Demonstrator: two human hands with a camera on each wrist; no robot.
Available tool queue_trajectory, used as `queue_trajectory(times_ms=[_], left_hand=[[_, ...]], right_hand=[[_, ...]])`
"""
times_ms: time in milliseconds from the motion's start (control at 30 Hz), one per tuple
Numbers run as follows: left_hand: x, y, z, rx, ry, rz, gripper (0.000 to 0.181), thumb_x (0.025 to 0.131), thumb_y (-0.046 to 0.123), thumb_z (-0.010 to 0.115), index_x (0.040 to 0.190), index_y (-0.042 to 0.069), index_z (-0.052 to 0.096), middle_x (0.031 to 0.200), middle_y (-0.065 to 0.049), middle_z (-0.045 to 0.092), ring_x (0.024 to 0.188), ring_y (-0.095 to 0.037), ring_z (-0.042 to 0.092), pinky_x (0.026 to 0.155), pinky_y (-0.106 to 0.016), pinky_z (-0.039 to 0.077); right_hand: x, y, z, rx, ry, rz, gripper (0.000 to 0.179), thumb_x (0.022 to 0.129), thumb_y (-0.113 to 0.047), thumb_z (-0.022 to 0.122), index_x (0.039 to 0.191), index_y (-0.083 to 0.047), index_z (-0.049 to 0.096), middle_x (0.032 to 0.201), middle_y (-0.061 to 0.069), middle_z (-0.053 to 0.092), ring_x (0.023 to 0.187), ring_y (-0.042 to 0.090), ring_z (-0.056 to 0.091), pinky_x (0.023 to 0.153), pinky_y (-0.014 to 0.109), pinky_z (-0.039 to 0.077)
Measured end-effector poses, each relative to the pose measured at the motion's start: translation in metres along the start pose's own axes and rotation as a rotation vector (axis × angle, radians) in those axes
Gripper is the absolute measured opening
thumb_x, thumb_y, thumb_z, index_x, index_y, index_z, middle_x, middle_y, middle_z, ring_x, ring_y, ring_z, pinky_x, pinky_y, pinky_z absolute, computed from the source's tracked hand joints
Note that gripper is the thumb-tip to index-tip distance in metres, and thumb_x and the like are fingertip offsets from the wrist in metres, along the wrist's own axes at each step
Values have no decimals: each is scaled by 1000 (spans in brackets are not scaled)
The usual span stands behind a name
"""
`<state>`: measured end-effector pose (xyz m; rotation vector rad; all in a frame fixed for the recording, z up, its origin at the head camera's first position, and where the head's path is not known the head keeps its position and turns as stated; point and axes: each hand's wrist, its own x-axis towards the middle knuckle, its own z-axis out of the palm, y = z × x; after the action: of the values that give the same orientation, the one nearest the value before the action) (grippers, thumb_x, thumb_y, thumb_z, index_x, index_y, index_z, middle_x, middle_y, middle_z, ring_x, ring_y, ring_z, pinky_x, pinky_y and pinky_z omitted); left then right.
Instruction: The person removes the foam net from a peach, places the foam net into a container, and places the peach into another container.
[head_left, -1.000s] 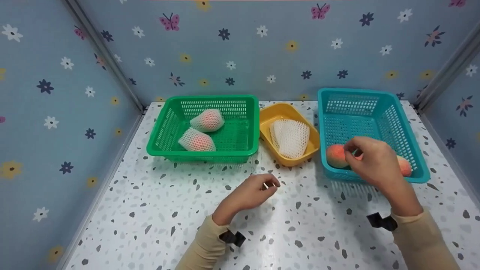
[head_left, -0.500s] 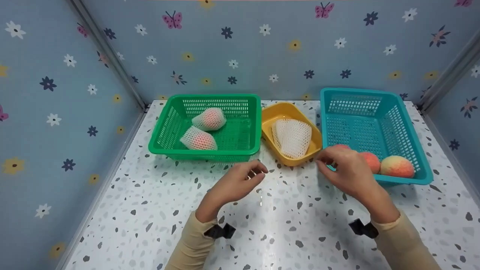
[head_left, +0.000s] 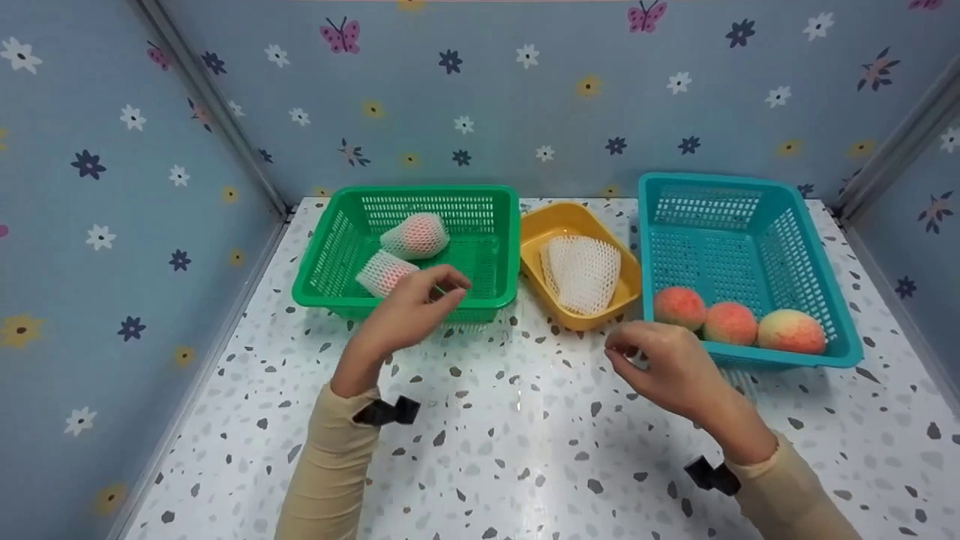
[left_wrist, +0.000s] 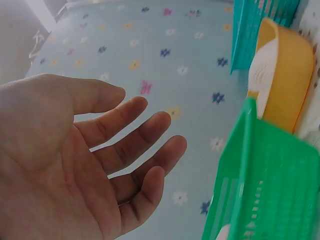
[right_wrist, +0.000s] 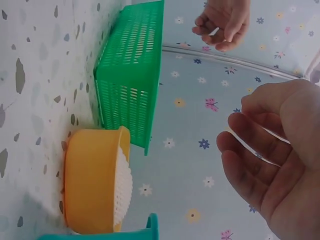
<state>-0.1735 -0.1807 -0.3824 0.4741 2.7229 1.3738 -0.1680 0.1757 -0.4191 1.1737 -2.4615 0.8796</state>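
My left hand (head_left: 409, 309) hovers over the front rim of the green basket (head_left: 506, 225), its fingers loosely bent and nothing between them. Two peaches in white foam nets lie in that basket: the rear netted peach (head_left: 416, 235) shows whole, while my hand partly covers the front netted peach (head_left: 384, 273). In front of the blue basket's left corner, above the table, my right hand (head_left: 667, 367) is loosely curled and holds nothing. Inside the blue basket (head_left: 821, 262), a row of three bare peaches (head_left: 730, 323) lies along the front wall. In the right wrist view, the right palm (right_wrist: 295, 185) is bare.
Between the baskets stands a yellow tray (head_left: 541, 225) holding white foam nets (head_left: 583, 274). All three containers sit at the back of the speckled table (head_left: 480, 450). Flower-patterned walls (head_left: 480, 90) rise behind and at both sides.
My left hand has moved left and forward to the green basket. My right hand has come left and back out of the blue basket, uncovering the three peaches. No container has moved.
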Motion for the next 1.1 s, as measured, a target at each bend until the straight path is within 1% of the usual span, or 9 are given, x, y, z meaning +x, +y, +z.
queue_trajectory(times_ms=[167,300,400,500,633,767,900,1000,1100], left_hand=[[10,-14,-36,8,68,-56,24,101,21,54,118,6,62,112,-8,61,94,-25,58,81,-40,47],[21,-31,-60,6,143,-134,30,101,23,54,126,6,57,128,-13,51,105,-29,55,88,-44,45],[31,-46,-75,15,183,-201,36,101,24,54,132,6,52,138,-16,42,119,-32,47,96,-48,40],[40,-61,-85,35,189,-281,44,100,27,55,136,5,47,143,-19,37,130,-34,37,102,-51,34],[49,-79,-92,52,151,-419,58,97,34,58,143,5,37,150,-21,26,136,-37,29,104,-53,31],[58,-96,-94,33,91,-557,75,94,38,62,149,5,24,154,-23,19,139,-39,24,105,-55,30],[67,-108,-94,-28,21,-698,94,90,44,65,153,4,9,156,-23,12,139,-42,21,105,-58,29],[73,-113,-93,-76,-33,-799,106,88,47,66,154,2,-5,158,-23,5,141,-44,17,107,-58,27],[77,-116,-88,-129,-68,-862,113,86,48,69,153,4,-11,159,-22,-1,142,-43,13,108,-56,27]], right_hand=[[-2,2,4,16,-26,0,15,81,-2,73,88,-14,69,81,-10,64,74,3,59,65,24,54],[-5,3,6,23,-29,-13,15,81,-1,73,89,-13,69,82,-9,65,73,5,60,65,26,54],[-7,4,6,17,-26,-8,15,81,0,73,88,-13,69,82,-9,65,73,4,60,64,26,54],[-8,5,6,8,-22,5,16,80,0,73,87,-13,69,82,-10,65,73,4,60,64,24,53],[-11,7,7,8,-22,10,15,80,0,73,87,-12,70,82,-10,66,73,4,60,64,23,53],[-14,9,8,17,-25,19,15,80,0,73,87,-13,70,82,-10,65,72,3,60,63,23,53],[-17,10,8,17,-31,48,16,80,-2,74,87,-15,69,81,-11,65,72,2,59,62,23,52],[-19,10,8,22,-36,64,16,80,-2,74,87,-16,69,81,-12,64,71,2,59,60,24,53],[-21,11,9,31,-41,72,17,80,-2,74,87,-16,69,80,-12,64,70,2,58,59,25,53]])
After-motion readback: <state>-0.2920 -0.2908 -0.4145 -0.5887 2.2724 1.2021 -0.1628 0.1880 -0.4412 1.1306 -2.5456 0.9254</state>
